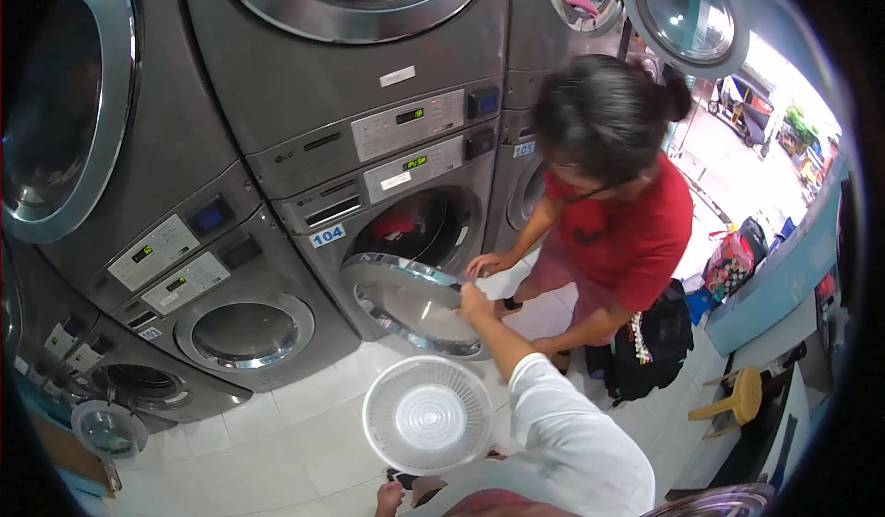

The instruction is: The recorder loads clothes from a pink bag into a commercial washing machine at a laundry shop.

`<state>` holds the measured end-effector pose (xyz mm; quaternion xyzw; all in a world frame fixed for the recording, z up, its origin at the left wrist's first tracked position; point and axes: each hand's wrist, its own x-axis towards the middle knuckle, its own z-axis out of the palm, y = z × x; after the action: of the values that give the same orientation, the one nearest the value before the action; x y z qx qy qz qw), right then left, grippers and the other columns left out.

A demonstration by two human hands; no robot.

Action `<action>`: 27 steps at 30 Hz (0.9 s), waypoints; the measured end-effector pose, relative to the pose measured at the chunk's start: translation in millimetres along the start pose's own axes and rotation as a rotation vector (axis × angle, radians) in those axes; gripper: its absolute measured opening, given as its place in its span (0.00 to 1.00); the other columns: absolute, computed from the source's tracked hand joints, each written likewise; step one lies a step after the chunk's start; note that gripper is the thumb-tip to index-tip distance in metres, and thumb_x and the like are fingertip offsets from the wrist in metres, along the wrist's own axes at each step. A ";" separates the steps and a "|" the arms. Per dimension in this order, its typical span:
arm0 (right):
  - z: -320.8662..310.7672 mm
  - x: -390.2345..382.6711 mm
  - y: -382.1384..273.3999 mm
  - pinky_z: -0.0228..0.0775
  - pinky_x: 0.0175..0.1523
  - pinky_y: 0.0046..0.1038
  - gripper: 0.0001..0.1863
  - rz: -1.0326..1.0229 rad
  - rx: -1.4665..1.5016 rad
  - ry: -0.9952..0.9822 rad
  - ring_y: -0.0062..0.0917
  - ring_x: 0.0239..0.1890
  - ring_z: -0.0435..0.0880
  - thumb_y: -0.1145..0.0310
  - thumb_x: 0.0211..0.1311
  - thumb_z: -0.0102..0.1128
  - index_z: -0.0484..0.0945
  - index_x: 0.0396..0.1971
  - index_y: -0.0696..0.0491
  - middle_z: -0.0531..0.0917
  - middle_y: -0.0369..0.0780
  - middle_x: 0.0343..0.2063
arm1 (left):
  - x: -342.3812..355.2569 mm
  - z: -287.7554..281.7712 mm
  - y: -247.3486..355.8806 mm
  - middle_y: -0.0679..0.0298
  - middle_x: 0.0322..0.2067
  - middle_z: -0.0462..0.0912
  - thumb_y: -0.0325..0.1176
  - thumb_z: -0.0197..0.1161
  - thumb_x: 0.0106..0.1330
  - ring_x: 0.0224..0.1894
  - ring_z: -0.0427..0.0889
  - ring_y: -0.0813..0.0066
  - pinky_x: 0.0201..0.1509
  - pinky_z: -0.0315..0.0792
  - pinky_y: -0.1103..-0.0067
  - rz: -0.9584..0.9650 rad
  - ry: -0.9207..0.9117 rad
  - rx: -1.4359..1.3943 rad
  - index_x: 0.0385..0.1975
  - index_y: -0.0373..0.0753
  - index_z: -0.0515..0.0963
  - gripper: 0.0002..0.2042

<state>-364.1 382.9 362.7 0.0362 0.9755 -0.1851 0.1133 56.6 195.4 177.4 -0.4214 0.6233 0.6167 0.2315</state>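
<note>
My right hand (475, 301), at the end of a white sleeve, grips the rim of a round glass washing machine door (406, 303). The door is swung open from the lower machine (304, 231), and red cloth (398, 222) shows inside its drum. Low in the view, my left hand (390, 496) hangs with its fingers curled, and I see nothing in it. A white plastic laundry basket (373, 416) stands on the floor below the door, with nothing in it.
A person in a red shirt (636, 231) bends beside the door, one hand (493, 264) near its rim. Stacked machines (341, 84) line the wall. Another round door (691, 15) hangs open at upper right. A black bag (659, 351) and a yellow stool (740, 397) are at right.
</note>
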 end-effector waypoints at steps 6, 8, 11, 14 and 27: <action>14.7 -19.6 -6.4 0.60 0.43 0.37 0.15 -0.088 -0.004 -0.011 0.33 0.42 0.69 0.67 0.47 0.45 0.61 0.37 0.52 0.70 0.43 0.37 | -30.8 63.8 -17.3 0.66 0.16 0.71 0.30 0.52 0.51 0.17 0.70 0.79 0.18 0.65 0.84 0.070 0.101 -0.096 0.26 0.32 0.70 0.07; 21.1 -29.9 -5.6 0.59 0.43 0.38 0.17 -0.111 0.015 -0.097 0.35 0.42 0.69 0.68 0.46 0.46 0.59 0.39 0.52 0.69 0.43 0.39 | -41.0 76.3 -32.1 0.66 0.15 0.71 0.29 0.52 0.51 0.16 0.70 0.79 0.17 0.65 0.84 0.064 0.119 -0.102 0.26 0.32 0.70 0.07; 18.0 -60.3 -9.3 0.57 0.44 0.38 0.19 -0.186 0.051 -0.099 0.36 0.43 0.68 0.68 0.46 0.46 0.56 0.41 0.51 0.68 0.43 0.40 | -22.4 78.7 -76.7 0.64 0.23 0.72 0.33 0.53 0.52 0.20 0.71 0.80 0.20 0.65 0.86 0.266 0.083 0.054 0.33 0.34 0.66 0.11; 33.5 -75.1 -5.5 0.57 0.44 0.37 0.19 -0.239 0.119 -0.168 0.35 0.44 0.67 0.69 0.46 0.46 0.55 0.40 0.52 0.68 0.43 0.40 | -60.6 86.2 -50.4 0.65 0.23 0.72 0.33 0.52 0.53 0.20 0.71 0.80 0.18 0.64 0.87 0.179 0.174 0.039 0.32 0.35 0.67 0.11; 69.0 -163.2 -59.3 0.62 0.42 0.33 0.20 -0.317 0.132 -0.238 0.33 0.42 0.68 0.68 0.47 0.45 0.55 0.42 0.53 0.67 0.43 0.39 | -92.5 65.1 38.8 0.62 0.29 0.72 0.33 0.52 0.54 0.26 0.74 0.76 0.26 0.65 0.85 0.334 0.246 0.051 0.38 0.33 0.66 0.14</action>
<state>-197.9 297.7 359.4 -0.1326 0.9344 -0.2672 0.1947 59.8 275.8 265.9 -0.3785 0.7233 0.5745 0.0589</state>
